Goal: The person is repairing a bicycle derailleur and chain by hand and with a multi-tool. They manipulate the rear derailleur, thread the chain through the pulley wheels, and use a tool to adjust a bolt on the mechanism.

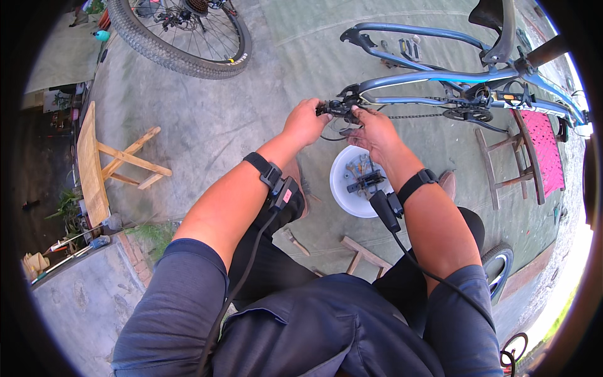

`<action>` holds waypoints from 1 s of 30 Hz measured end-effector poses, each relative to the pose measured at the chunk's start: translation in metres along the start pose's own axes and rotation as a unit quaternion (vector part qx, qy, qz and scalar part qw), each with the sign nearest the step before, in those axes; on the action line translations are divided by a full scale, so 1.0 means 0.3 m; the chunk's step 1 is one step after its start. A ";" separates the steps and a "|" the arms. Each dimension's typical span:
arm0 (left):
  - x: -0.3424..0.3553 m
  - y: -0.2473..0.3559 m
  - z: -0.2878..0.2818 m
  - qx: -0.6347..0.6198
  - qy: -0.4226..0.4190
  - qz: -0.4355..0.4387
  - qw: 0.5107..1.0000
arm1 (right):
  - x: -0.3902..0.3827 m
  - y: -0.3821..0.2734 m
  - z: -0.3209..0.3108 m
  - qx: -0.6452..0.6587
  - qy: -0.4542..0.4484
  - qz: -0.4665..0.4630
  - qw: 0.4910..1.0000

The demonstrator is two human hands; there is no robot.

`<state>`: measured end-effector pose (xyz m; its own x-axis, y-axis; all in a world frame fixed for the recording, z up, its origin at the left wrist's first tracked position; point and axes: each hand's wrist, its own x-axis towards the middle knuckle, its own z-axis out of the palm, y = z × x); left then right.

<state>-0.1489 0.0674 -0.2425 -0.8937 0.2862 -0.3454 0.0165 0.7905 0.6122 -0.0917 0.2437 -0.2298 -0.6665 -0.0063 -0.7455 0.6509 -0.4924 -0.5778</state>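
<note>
A black derailleur (336, 108) is gripped by the left hand (306, 121) and right hand (372, 132) at the rear end of the blue bicycle frame (427, 76), above a white bowl (344, 191) of parts; fitting appears under way; careful alignment is likely needed next.
</note>
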 end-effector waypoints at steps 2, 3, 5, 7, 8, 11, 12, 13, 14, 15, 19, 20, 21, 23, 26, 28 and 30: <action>0.008 0.004 0.006 0.005 0.002 -0.001 1.000 | -0.013 -0.006 -0.008 -0.017 0.003 0.008 1.000; 0.010 0.004 0.009 0.004 -0.001 -0.004 1.000 | -0.022 -0.010 -0.015 -0.031 -0.001 0.012 0.999; 0.019 0.007 0.009 0.003 -0.007 -0.009 1.000 | -0.041 -0.023 -0.031 -0.063 -0.009 0.018 0.998; 0.029 0.011 0.008 0.016 0.000 0.000 1.000 | -0.065 -0.037 -0.053 -0.101 -0.015 0.022 0.995; 0.029 0.012 0.007 0.024 0.002 0.003 1.000 | -0.078 -0.042 -0.065 -0.105 -0.012 0.020 0.994; 0.033 0.016 0.008 0.028 0.001 0.006 1.000 | -0.112 -0.064 -0.106 -0.118 -0.006 0.014 0.993; 0.033 0.017 0.010 0.028 -0.001 0.007 1.000 | -0.124 -0.073 -0.123 -0.125 -0.007 0.014 0.992; 0.034 0.016 0.010 0.029 -0.002 0.008 1.000 | -0.134 -0.081 -0.139 -0.132 -0.008 0.013 0.991; 0.034 0.014 0.011 0.030 -0.004 0.008 1.000 | -0.143 -0.088 -0.152 -0.133 -0.002 0.012 0.991; 0.034 0.011 0.013 0.027 -0.003 0.005 1.000 | -0.151 -0.094 -0.164 -0.134 0.002 0.010 0.991; 0.041 0.000 0.015 0.013 0.001 0.003 1.000 | -0.181 -0.116 -0.210 -0.147 -0.003 0.003 0.989; 0.043 -0.002 0.014 0.009 0.000 0.001 1.000 | -0.190 -0.120 -0.221 -0.155 -0.006 0.002 0.988; 0.042 -0.002 0.014 0.015 0.003 0.004 1.000 | -0.199 -0.125 -0.231 -0.162 -0.009 0.002 0.987; 0.040 -0.001 0.014 0.028 0.006 0.007 1.000 | -0.218 -0.135 -0.250 -0.174 -0.010 -0.004 0.985; 0.043 0.001 0.011 0.031 -0.025 -0.002 0.999 | -0.246 -0.151 -0.272 -0.182 -0.007 -0.015 0.983; 0.040 0.005 0.017 0.031 -0.005 0.006 0.999 | -0.261 -0.162 -0.283 -0.180 -0.002 -0.020 0.983; 0.039 0.007 0.019 0.035 0.005 0.008 0.999 | -0.273 -0.170 -0.290 -0.163 0.001 -0.027 0.986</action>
<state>-0.1568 0.0756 -0.2494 -0.8977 0.2945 -0.3278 0.0627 0.8216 0.5665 -0.0387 0.3451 -0.1682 -0.7027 0.0138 -0.7113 0.6971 -0.1869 -0.6922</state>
